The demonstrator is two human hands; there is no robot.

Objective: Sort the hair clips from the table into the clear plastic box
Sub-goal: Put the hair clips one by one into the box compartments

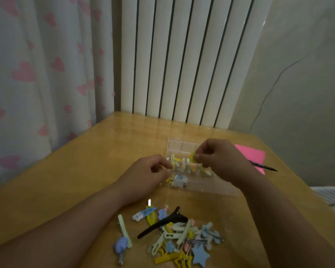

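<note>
A clear plastic box (179,147) with compartments lies open on the wooden table (75,161), several pastel clips inside it. My right hand (219,158) hovers over the box and pinches a small yellow clip (192,157) between thumb and fingers. My left hand (151,171) sits at the box's left edge, fingers curled; what it holds, if anything, is hidden. A pile of hair clips (178,238) lies near me, among them a long black claw clip (162,222), a blue star clip (200,256) and a pale green bar clip (124,229).
A pink paper (253,154) with a dark pen (265,166) on it lies at the table's right side. A white radiator (182,55) and a heart-patterned curtain (37,74) stand behind the table. The table's right edge drops off near my right forearm.
</note>
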